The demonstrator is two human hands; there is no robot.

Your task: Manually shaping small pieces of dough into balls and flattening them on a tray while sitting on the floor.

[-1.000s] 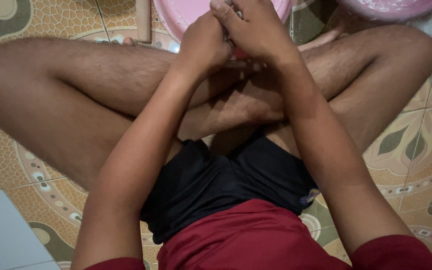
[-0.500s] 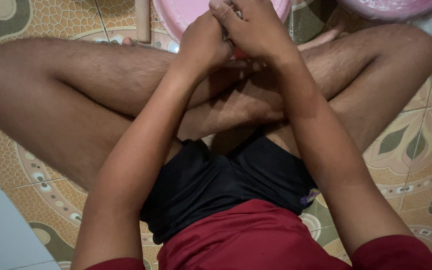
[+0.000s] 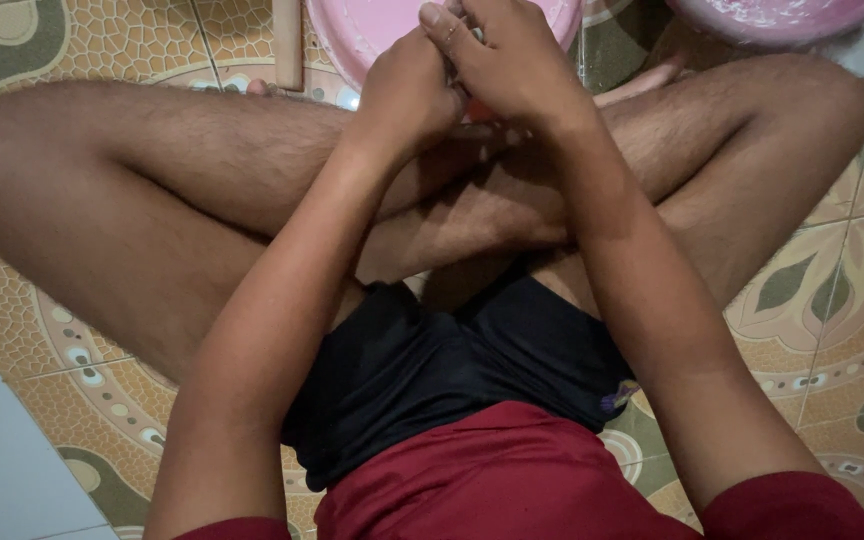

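Both hands, left hand [image 3: 407, 95] and right hand [image 3: 512, 65], are pressing together over the pink basin [image 3: 372, 30], closing around a mostly hidden small red object [image 3: 479, 108].

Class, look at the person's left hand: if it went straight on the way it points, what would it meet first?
The left hand points up and forward, so it would probably first meet the pink basin just ahead. Depth is unclear; the right hand presses close beside it.
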